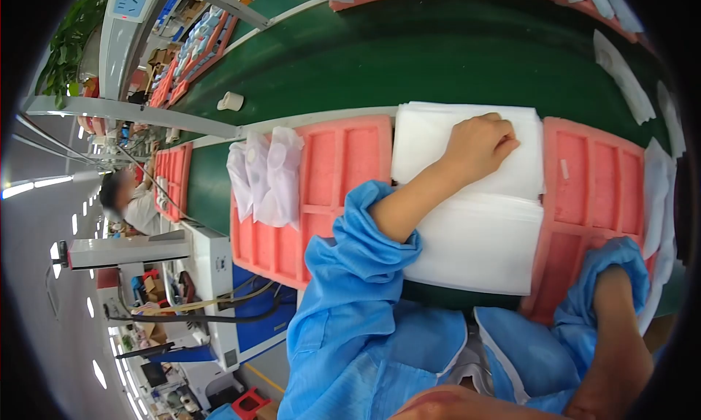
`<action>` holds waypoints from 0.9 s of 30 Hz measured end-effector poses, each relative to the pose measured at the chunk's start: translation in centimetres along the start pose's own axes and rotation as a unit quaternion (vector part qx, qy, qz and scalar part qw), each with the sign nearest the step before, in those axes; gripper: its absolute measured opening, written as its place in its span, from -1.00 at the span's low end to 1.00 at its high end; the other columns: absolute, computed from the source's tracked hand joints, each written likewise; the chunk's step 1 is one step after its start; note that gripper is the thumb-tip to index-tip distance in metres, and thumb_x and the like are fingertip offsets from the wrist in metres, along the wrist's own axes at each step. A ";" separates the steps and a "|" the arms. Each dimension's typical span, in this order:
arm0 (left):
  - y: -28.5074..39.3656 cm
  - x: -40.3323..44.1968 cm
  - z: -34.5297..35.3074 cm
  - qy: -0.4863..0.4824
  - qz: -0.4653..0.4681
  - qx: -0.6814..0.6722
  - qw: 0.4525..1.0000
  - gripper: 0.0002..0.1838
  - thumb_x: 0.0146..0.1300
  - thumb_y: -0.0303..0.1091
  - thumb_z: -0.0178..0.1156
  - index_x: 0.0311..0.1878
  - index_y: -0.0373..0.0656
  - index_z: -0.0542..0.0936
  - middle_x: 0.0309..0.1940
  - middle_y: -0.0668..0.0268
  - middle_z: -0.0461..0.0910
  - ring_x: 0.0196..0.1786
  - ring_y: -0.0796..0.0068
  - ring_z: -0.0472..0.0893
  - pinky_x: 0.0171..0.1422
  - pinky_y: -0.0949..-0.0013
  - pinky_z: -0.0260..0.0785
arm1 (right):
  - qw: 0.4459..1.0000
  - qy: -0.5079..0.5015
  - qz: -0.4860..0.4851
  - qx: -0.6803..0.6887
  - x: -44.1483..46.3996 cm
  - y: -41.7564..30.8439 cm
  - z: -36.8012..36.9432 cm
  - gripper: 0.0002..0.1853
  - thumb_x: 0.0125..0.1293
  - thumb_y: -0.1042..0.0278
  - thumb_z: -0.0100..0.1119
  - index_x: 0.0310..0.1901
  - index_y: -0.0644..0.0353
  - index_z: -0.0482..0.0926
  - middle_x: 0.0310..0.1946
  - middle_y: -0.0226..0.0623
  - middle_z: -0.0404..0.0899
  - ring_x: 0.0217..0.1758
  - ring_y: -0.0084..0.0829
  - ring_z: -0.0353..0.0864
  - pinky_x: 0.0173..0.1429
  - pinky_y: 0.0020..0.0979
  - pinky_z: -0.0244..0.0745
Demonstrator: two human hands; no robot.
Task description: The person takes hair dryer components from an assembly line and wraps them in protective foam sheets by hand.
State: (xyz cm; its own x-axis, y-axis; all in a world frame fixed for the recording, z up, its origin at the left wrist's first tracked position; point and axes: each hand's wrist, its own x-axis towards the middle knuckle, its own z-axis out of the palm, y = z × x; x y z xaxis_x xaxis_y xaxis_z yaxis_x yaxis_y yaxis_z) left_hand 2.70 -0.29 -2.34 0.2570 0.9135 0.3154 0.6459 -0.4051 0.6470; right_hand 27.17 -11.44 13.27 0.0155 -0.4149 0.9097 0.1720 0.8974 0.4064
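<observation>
My left hand rests on the upper stack of thin white sheets or pouches, its fingers curled closed. What they hold, if anything, is hidden. A second white stack lies just nearer my body, below the forearm. Of my right arm, the blue cuff and bare forearm show at the lower right; the hand itself is out of view. To the left of the stacks lies a pink foam tray with compartments, bearing several filled translucent white pouches. Another pink compartment tray lies to their right, with a small pale piece in it.
A green belt surface runs beyond the trays, with a small white roll on it. Wrapped white pouches lie along the right. A metal frame crosses at upper left. Another person sits farther left near more trays.
</observation>
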 end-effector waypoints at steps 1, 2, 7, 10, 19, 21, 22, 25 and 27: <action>-0.2 -0.1 -0.1 0.001 0.004 0.008 1.000 -0.86 0.15 -0.32 0.28 -0.43 -0.16 0.59 -0.43 0.27 0.59 -0.41 0.26 0.57 -0.34 0.27 0.39 | 0.992 0.099 -0.076 0.027 0.0 1.3 2.5 -0.21 -0.03 0.39 0.00 0.35 0.35 0.21 0.46 -0.11 0.08 0.53 -0.25 0.02 0.62 -0.21 -0.16; -0.2 -0.1 -0.2 0.009 0.007 0.004 1.000 -0.86 0.15 -0.32 0.28 -0.43 -0.16 0.59 -0.43 0.27 0.59 -0.41 0.26 0.57 -0.34 0.27 0.39 | 0.992 0.095 -0.082 0.032 0.3 1.5 3.1 -0.21 -0.03 0.39 0.00 0.35 0.35 0.21 0.46 -0.11 0.08 0.53 -0.25 0.02 0.62 -0.21 -0.16; -0.2 -0.3 -0.1 0.005 0.005 0.012 1.000 -0.87 0.17 -0.30 0.27 -0.40 -0.13 0.59 -0.41 0.29 0.58 -0.38 0.28 0.57 -0.32 0.27 0.39 | 0.930 0.070 -0.071 0.353 -0.5 0.0 1.4 -0.28 -0.04 0.29 0.10 0.27 0.12 0.27 0.32 -0.25 0.22 0.43 -0.33 0.07 0.45 -0.23 0.01; 0.1 -0.3 -0.4 -0.009 -0.002 0.017 1.000 -0.86 0.17 -0.28 0.26 -0.39 -0.13 0.59 -0.40 0.28 0.57 -0.37 0.27 0.57 -0.31 0.27 0.38 | 0.965 0.214 -0.110 0.107 0.2 2.1 1.9 -0.79 0.14 0.26 0.07 -0.19 -0.06 0.60 -0.09 -0.40 0.59 0.01 -0.45 0.53 -0.01 -0.34 0.43; 0.1 -0.2 -0.3 -0.039 0.004 0.031 0.999 -0.82 0.21 -0.23 0.20 -0.35 -0.14 0.61 -0.35 0.19 0.60 -0.31 0.15 0.59 -0.24 0.18 0.42 | 0.856 -0.064 0.485 0.168 -7.4 8.2 7.6 -0.90 0.18 0.59 0.02 -0.43 0.32 0.54 -0.54 -0.33 0.47 -0.53 -0.49 0.39 -0.38 -0.49 0.28; 0.0 -0.2 -0.4 -0.023 0.006 0.021 0.999 -0.83 0.20 -0.24 0.21 -0.34 -0.14 0.62 -0.34 0.19 0.61 -0.30 0.16 0.61 -0.23 0.20 0.42 | 0.716 -0.038 0.664 0.213 -12.4 10.3 9.8 -0.83 0.23 0.57 -0.03 -0.33 0.35 0.61 -0.59 -0.38 0.46 -0.53 -0.63 0.38 -0.41 -0.56 0.26; 0.2 -0.1 -0.5 -0.023 0.000 0.010 1.000 -0.84 0.20 -0.26 0.21 -0.34 -0.15 0.61 -0.35 0.18 0.60 -0.30 0.17 0.61 -0.23 0.21 0.42 | 0.670 -0.045 0.710 0.212 -15.2 11.0 10.1 -0.82 0.23 0.55 -0.03 -0.32 0.34 0.62 -0.63 -0.40 0.45 -0.54 -0.63 0.39 -0.45 -0.55 0.25; 0.0 -0.1 -0.3 -0.030 0.007 0.021 0.999 -0.87 0.19 -0.30 0.24 -0.34 -0.15 0.61 -0.40 0.21 0.58 -0.37 0.21 0.62 -0.29 0.24 0.42 | 0.629 -0.176 0.752 0.093 -23.9 11.4 10.2 -0.84 0.19 0.41 0.11 -0.39 0.17 0.71 -0.55 -0.42 0.60 -0.51 -0.56 0.52 -0.42 -0.50 0.39; 0.0 0.1 -0.2 -0.035 0.017 0.013 0.999 -0.87 0.20 -0.32 0.23 -0.32 -0.19 0.61 -0.39 0.18 0.59 -0.40 0.22 0.62 -0.31 0.28 0.42 | 0.644 -0.299 0.704 0.025 -23.9 11.2 10.4 -0.87 0.12 0.31 0.24 -0.37 0.11 0.73 -0.41 -0.29 0.70 -0.36 -0.40 0.68 -0.25 -0.39 0.55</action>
State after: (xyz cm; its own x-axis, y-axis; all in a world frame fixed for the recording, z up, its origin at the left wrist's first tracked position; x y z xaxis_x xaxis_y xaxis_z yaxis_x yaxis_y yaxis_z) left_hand 2.54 -0.23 -2.19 0.3279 0.9002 0.2866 0.6543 -0.4353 0.6184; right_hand 18.46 10.12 -3.08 -0.2626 0.9337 0.2435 0.3705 0.3306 -0.8680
